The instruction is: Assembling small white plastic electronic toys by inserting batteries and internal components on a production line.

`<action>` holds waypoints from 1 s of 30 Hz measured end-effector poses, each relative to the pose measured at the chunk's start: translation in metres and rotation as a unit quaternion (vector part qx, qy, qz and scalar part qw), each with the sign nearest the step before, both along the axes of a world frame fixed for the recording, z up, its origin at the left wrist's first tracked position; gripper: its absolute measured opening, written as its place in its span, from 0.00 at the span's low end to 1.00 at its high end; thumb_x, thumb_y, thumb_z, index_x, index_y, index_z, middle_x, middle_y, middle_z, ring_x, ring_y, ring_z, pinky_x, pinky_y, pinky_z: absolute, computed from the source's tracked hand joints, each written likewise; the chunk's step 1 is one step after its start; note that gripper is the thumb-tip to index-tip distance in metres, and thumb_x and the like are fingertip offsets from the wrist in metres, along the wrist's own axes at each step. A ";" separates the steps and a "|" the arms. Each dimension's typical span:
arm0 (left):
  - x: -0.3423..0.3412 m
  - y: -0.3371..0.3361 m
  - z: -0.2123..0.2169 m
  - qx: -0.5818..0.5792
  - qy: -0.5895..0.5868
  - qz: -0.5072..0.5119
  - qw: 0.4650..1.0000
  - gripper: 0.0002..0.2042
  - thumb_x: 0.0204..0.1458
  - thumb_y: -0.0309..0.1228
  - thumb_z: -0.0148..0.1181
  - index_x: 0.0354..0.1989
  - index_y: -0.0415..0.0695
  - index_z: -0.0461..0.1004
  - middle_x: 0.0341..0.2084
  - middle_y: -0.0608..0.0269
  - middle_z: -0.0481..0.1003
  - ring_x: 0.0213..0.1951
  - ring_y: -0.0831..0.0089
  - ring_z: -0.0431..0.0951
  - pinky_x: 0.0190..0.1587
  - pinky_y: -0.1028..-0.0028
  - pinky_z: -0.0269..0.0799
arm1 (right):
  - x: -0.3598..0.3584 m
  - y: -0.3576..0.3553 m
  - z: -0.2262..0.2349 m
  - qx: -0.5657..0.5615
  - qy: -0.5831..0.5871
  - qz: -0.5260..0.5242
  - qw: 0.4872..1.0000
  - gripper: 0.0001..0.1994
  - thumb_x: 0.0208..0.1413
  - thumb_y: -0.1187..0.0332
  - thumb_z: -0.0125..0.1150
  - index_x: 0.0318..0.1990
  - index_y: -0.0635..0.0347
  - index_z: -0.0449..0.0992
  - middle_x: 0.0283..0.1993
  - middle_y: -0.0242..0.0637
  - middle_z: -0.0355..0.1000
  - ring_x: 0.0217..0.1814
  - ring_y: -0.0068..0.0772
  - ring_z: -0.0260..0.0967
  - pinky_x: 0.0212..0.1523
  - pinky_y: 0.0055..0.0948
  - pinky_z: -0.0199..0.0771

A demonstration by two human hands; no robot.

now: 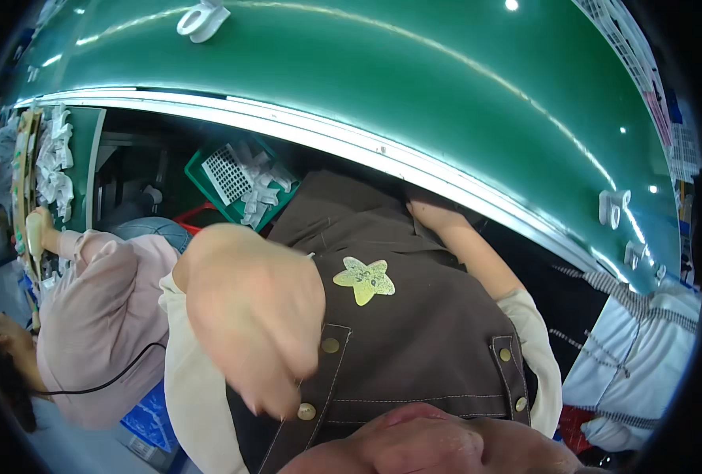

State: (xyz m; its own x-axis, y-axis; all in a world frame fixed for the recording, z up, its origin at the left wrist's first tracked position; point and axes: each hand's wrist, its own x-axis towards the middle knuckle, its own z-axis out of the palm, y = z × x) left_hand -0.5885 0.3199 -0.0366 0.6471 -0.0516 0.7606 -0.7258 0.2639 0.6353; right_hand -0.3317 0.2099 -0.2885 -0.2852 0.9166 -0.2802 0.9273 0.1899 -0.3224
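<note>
My left hand is raised in front of my chest, close to the camera and blurred by motion. Its fingers are curled together and point down; whether anything lies inside them is hidden. Behind it is my dark brown apron, which has a yellow star-shaped patch and brass snaps. My right forearm reaches down to my lap, where my right hand rests against the apron under the bench edge, its fingers out of sight.
A green work surface with a pale metal edge spans the top, bearing white plastic parts. Below it a green basket holds white pieces. A co-worker in a pink top sits left; white clothing shows right.
</note>
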 end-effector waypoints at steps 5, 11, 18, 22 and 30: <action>-0.041 0.066 -0.055 -0.094 0.387 0.530 0.748 0.09 0.51 0.27 0.56 0.38 0.35 0.69 0.18 0.63 0.66 0.16 0.79 0.62 0.19 0.76 0.59 | 0.002 0.005 0.008 0.026 0.006 -0.046 0.999 0.22 0.47 0.60 0.55 0.53 0.52 0.67 0.56 0.46 0.63 0.57 0.51 0.59 0.57 0.44 0.59; -0.096 0.204 -0.109 0.170 0.626 0.746 0.154 0.39 0.41 0.54 0.61 0.60 0.46 0.56 0.43 0.52 0.74 0.45 0.57 0.75 0.44 0.66 0.70 | -0.020 0.022 0.057 -0.024 0.049 -0.154 0.987 0.14 0.48 0.66 0.53 0.43 0.58 0.74 0.44 0.46 0.71 0.47 0.47 0.67 0.49 0.38 0.66; -0.105 0.239 -0.117 0.206 0.686 0.667 0.206 0.37 0.39 0.58 0.59 0.56 0.48 0.63 0.45 0.55 0.74 0.48 0.60 0.73 0.46 0.64 0.70 | 0.003 0.001 0.059 -0.226 0.086 -0.050 0.969 0.22 0.55 0.63 0.52 0.58 0.55 0.62 0.56 0.47 0.64 0.58 0.50 0.60 0.56 0.38 0.62; -0.102 0.231 -0.116 0.192 0.676 0.678 0.217 0.40 0.39 0.57 0.60 0.59 0.46 0.61 0.48 0.53 0.72 0.50 0.59 0.72 0.50 0.66 0.68 | 0.000 0.001 0.115 -0.195 0.227 -0.020 0.954 0.21 0.52 0.69 0.56 0.55 0.58 0.66 0.49 0.47 0.69 0.52 0.47 0.66 0.51 0.35 0.67; 0.009 0.116 -0.095 0.389 0.378 0.740 0.398 0.28 0.37 0.42 0.64 0.50 0.50 0.67 0.21 0.60 0.75 0.23 0.60 0.77 0.25 0.66 0.72 | -0.071 0.104 0.144 0.025 0.707 -0.264 0.656 0.34 0.56 0.58 0.55 0.65 0.51 0.43 0.63 0.46 0.50 0.62 0.49 0.56 0.57 0.47 0.62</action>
State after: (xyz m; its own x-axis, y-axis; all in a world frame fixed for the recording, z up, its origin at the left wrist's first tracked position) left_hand -0.5792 0.4362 -0.1320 0.4344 0.7822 0.4467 0.7557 -0.5863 0.2919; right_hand -0.4024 0.3139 -0.1442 0.1324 0.9902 -0.0444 -0.3503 0.0048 -0.9366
